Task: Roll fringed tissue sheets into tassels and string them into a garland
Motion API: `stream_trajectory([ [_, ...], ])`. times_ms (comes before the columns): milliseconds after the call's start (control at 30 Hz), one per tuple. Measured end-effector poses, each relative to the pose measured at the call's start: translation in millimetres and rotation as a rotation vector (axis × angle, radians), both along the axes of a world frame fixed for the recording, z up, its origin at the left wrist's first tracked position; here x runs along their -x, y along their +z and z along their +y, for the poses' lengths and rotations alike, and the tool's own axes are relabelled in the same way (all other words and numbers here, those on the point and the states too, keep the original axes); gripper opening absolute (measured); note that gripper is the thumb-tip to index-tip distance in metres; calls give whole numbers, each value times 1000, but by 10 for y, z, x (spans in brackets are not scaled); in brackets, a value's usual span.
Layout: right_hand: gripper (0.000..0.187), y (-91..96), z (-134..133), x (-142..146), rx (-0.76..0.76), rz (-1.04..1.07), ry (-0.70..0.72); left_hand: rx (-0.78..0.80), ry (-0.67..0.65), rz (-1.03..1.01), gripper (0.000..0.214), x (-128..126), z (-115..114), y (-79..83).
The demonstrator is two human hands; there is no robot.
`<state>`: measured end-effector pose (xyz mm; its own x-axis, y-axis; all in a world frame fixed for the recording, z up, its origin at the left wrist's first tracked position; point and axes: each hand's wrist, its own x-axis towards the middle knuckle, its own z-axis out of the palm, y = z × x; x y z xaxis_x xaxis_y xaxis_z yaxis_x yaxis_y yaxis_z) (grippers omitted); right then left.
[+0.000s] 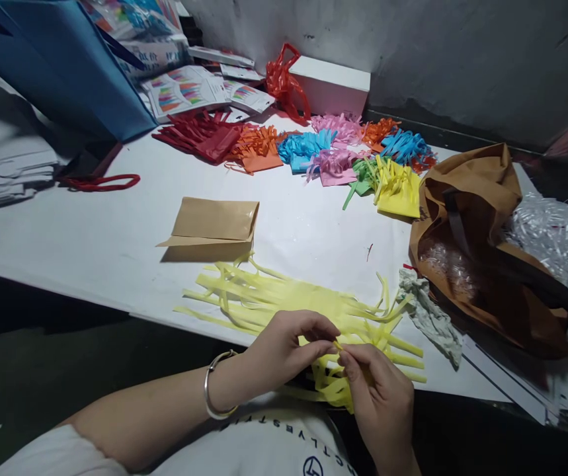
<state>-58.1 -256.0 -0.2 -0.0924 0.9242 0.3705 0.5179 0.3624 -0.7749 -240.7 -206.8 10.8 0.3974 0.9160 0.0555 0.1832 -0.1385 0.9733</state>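
A bundle of pale yellow paper strips (274,297) lies across the near edge of the white table (90,238). My left hand (284,347), with a silver bangle on the wrist, pinches some strips at the bundle's near end. My right hand (377,396) pinches the same strips just beside it, fingertips almost touching the left thumb. More yellow strips hang down between the two hands.
A folded brown paper envelope (214,221) lies behind the yellow bundle. Piles of red, orange, blue, pink, green and yellow fringed paper (313,152) sit further back. A brown bag (482,244) with clear plastic stands right, a crumpled grey cloth (430,314) beside it. A blue bag (60,59) stands back left.
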Motion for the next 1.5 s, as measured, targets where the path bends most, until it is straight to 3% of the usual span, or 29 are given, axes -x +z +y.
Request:
stream_trajectory([
  [167,14,-24,5,6,-28,6,-11,166,-76,0,14,36,49,39],
  [233,14,-32,10,-6,8,11,1,157,-122,7,14,51,51,48],
  [467,16,-23,39,12,-83,-107,92,-371,-189,190,13,59,17,-66],
  [567,14,18,72,14,-132,-196,80,-437,-98,223,15,54,5,-57],
  [667,13,40,105,-63,-156,-191,77,-437,-31,193,16,72,79,57],
  [733,25,24,110,-145,-154,-157,-44,-395,33,114,12,114,244,166],
  [800,43,-15,101,-209,-188,-97,-269,-317,178,-15,6,191,528,257],
  [867,46,-67,90,-215,-249,-71,-426,-248,346,-135,9,305,880,288],
  [933,43,-126,89,-151,-311,-132,-373,-203,430,-142,18,448,1190,236],
  [1000,44,-194,104,-38,-331,-242,-176,-202,425,20,41,592,1344,110],
  [1067,43,-278,131,78,-318,-335,43,-281,404,248,52,703,1292,-52],
  [1133,39,-375,156,161,-293,-415,180,-386,360,415,43,762,1087,-207],
  [1233,34,-508,168,208,-277,-487,239,-501,144,519,29,769,759,-371],
  [1300,32,-566,152,209,-262,-513,240,-544,-12,588,32,736,695,-427],
  [1400,36,-600,109,205,-256,-538,223,-562,-144,760,35,634,933,-445],
  [1500,43,-602,69,212,-275,-557,188,-527,-171,967,36,493,1445,-399],
])
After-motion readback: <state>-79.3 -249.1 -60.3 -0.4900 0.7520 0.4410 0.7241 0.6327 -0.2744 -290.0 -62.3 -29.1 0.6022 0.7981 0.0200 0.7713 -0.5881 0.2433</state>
